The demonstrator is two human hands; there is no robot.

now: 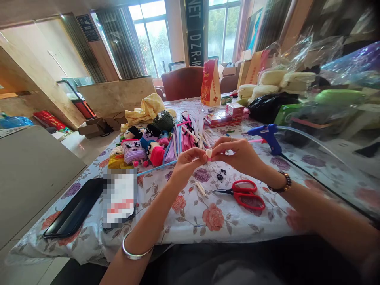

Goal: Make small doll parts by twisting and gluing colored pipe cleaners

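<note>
Above the flowered tablecloth (192,221), my left hand (187,164) and my right hand (237,152) meet, both pinched on a small white and pink fuzzy piece (209,153). A light blue pipe cleaner (154,168) runs leftward from under my left hand. Red-handled scissors (245,194) lie just below my right wrist. Small black bits (220,174) and a white scrap (201,188) lie on the cloth beneath my hands.
Behind my hands lie a bundle of pink, white and purple pipe cleaners (190,132) and several finished fuzzy figures (139,148). A blue glue gun (268,136) stands to the right. A black tablet (74,211) and a phone (120,198) lie at the left. Red boxes (228,114) sit farther back.
</note>
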